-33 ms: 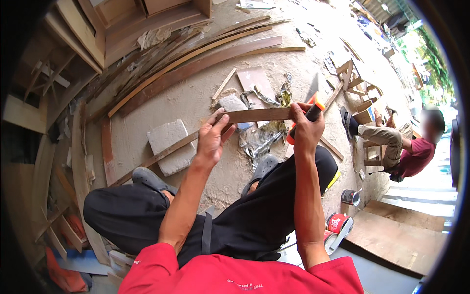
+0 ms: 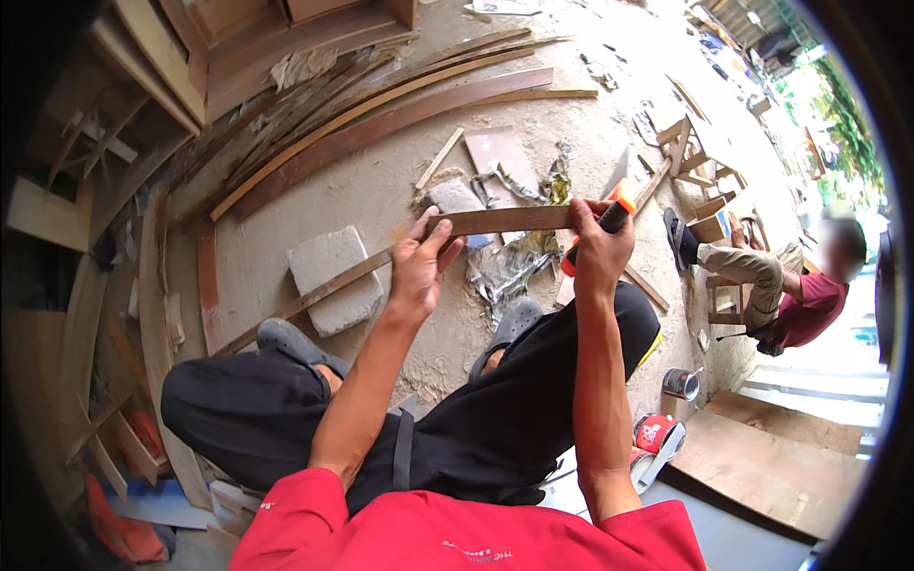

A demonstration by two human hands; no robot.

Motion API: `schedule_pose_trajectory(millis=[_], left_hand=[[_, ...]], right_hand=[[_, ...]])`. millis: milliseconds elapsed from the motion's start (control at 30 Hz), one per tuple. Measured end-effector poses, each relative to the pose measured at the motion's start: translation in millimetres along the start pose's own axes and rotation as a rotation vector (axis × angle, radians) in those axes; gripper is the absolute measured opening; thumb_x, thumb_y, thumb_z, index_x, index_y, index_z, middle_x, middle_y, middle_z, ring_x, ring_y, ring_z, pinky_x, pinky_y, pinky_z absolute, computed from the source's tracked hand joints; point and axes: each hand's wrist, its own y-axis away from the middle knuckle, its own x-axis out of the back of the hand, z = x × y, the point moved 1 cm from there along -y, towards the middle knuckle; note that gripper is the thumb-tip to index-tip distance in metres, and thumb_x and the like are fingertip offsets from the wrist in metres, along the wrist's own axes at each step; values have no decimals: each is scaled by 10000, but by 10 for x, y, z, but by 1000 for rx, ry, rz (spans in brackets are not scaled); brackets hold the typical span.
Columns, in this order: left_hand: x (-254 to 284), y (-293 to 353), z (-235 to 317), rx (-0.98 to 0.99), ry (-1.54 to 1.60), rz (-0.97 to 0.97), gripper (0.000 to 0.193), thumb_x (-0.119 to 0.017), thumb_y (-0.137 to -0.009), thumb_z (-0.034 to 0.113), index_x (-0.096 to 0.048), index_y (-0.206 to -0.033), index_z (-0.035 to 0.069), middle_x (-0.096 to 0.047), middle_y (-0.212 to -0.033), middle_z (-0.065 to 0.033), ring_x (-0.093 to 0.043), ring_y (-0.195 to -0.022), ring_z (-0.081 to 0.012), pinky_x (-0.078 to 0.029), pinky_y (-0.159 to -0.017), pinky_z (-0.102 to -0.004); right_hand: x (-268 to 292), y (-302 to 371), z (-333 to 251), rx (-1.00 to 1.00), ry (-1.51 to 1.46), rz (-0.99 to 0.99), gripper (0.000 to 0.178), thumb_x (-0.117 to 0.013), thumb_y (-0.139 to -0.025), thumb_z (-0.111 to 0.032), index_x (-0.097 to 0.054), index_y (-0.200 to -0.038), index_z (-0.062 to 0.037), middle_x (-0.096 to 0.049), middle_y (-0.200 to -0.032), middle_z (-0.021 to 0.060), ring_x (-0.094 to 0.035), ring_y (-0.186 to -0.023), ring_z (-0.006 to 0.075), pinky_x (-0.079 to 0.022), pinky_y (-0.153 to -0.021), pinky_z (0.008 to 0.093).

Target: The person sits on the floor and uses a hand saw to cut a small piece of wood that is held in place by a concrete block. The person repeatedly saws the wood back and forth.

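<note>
In the middle of the frame there are two bare hands, one left hand [image 2: 419, 271] and one right hand [image 2: 602, 238], with one wooden strip [image 2: 509, 221] between them and one saw [image 2: 617, 215] at the right one. Below and left of centre are one large pale block [image 2: 328, 259] and two grey clogs, one on the left [image 2: 288, 343] and one on the right [image 2: 510, 325]. The lower right shows at least two cans, one dark [image 2: 680, 383] and one red [image 2: 654, 433], and the right edge one other person [image 2: 804, 309].
</note>
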Motion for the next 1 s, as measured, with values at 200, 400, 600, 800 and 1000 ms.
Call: schedule_pose_trajectory(millis=[200, 400, 600, 800, 1000], left_hand=[[684, 19, -168, -95, 24, 240, 501, -669, -922, 140, -486, -1365, -7, -627, -1087, -13, -591, -925, -75, -567, -781, -225], [1266, 6, -217, -252, 67, 447, 464, -669, -922, 132, -516, -1336, -10, -632, -1070, -22, -592, -897, -83, -572, -724, -241], [2009, -129, -438, -255, -14, 646, 413, -698, -897, 131, -558, -1233, -66, -613, -1070, -83, -607, -856, -116, -581, -662, -239], [2698, -44, -565, -348, -82, 751, 318, -717, -876, 97, -568, -1098, -75, -631, -1001, -96, -628, -832, -142, -584, -651, -245], [2908, 286, -165, -464, -125, 703, 314, -739, -859, 92, -503, -1039, -12, -637, -982, -99, -641, -830, -153, -579, -716, -259]], right_hand=[[-528, 490, 368, -172, -204, -64, 280, -732, -833, -49, -530, -1006, 36, -675, -928, 123, -673, -812, 172, -557, -715, 275], [-868, 979, 752, -124, 70, -332, 216, -704, -852, -105, -604, -996, 21, -688, -999, 103, -643, -856, 155, -508, -771, 278], [-1160, 1387, 887, -109, 235, -502, 150, -686, -848, -133, -628, -958, -50, -626, -789, 47, -591, -760, 147, -477, -712, 320], [-1617, 1779, 1116, -118, 381, -594, 237, -605, -867, -210, -578, -1002, -19, -665, -882, 237, -659, -844, 386, -490, -742, 450], [-1873, 2139, 980, -93, 314, -556, 257, -591, -878, -209, -557, -1058, -29, -648, -895, 241, -647, -856, 393, -485, -754, 435]])
